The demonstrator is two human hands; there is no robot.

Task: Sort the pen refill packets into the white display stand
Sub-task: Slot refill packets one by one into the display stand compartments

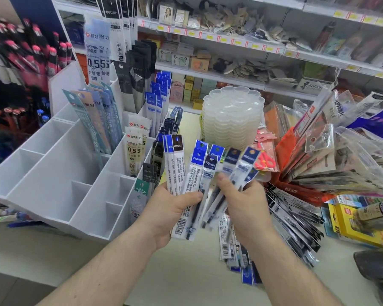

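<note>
Both hands are raised over a pale counter [186, 272], each holding refill packets. The left hand [170, 208] grips a fan of blue-and-white packets [187, 182], thumb curled across their fronts and fingers behind, the headers pointing up and away. The right hand [243, 206] pinches a second bunch [237, 171] with darker blue headers, thumb pressed on top and fingers wrapped beneath; the two bunches overlap in the middle, so which hand holds the central packets cannot be told. More packets [237, 250] lie loose on the counter under the right wrist, and a long black-and-white spread [296, 219] fans out to the right. The white stand [53, 173] sits just left of the hands, its near compartments bare, while those further back hold upright pale-blue packets [97, 120], cream ones marked 0.55 [135, 149], black ones [139, 69] and blue ones [157, 100]. A green packet [140, 193] stands in a near slot beside the left hand. Behind the hands is a stack of clear scalloped trays [232, 115], with pink scissors [265, 160] in a packet just beside it. A yellow box [349, 226] lies at the far right, and stocked shelves [252, 45] fill the background.
</note>
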